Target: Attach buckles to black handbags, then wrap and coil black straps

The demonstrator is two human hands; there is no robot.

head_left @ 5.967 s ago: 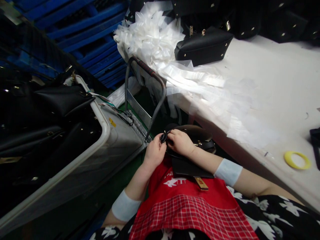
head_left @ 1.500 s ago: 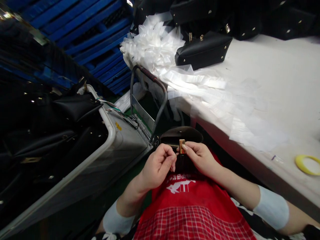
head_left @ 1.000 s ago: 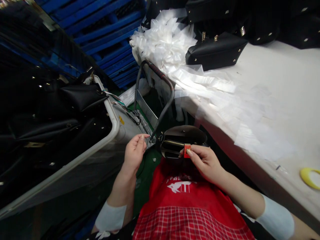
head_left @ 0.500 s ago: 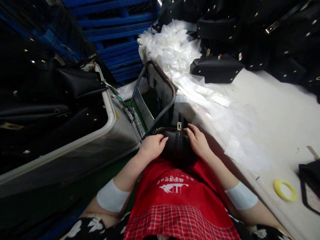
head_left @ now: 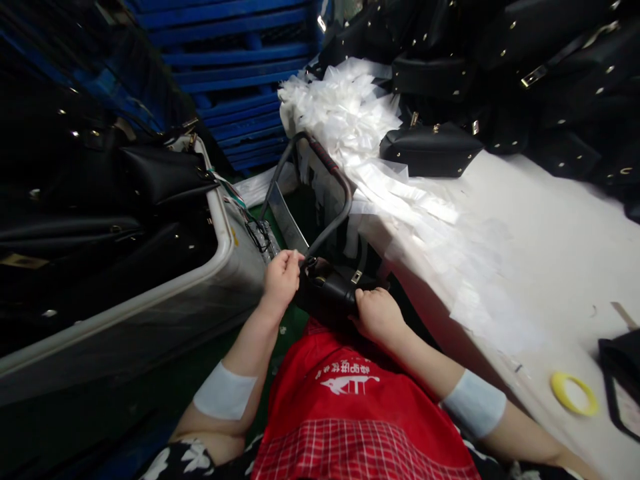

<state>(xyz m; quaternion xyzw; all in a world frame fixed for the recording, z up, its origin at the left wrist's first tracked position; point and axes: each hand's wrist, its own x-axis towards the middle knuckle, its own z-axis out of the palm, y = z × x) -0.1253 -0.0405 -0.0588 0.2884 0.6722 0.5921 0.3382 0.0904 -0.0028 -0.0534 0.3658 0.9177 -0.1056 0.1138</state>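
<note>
A black leather handbag [head_left: 327, 293] with a gold-coloured metal clasp is held tilted in front of my red apron. My right hand [head_left: 379, 313] is wrapped round its near right side, thumb on the leather. At the bag's upper left end, close to a small metal ring, my left hand [head_left: 283, 279] is closed with thumb and forefinger pinched together. Whatever sits in that pinch is too small to make out. The bag's underside is in shadow.
On my left stands a grey-rimmed bin [head_left: 220, 233] piled with black bags. A bent metal cart handle [head_left: 345, 193] rises just beyond the handbag. The white table [head_left: 540, 240] at right carries plastic film [head_left: 345, 113], black bags [head_left: 430, 150] and a yellow tape roll [head_left: 574, 393]. Blue pallets [head_left: 240, 73] are stacked behind.
My left hand has moved left and up to the bag's end. My right hand has shifted down and left, closing round the bag's side. The bag has turned and tilted.
</note>
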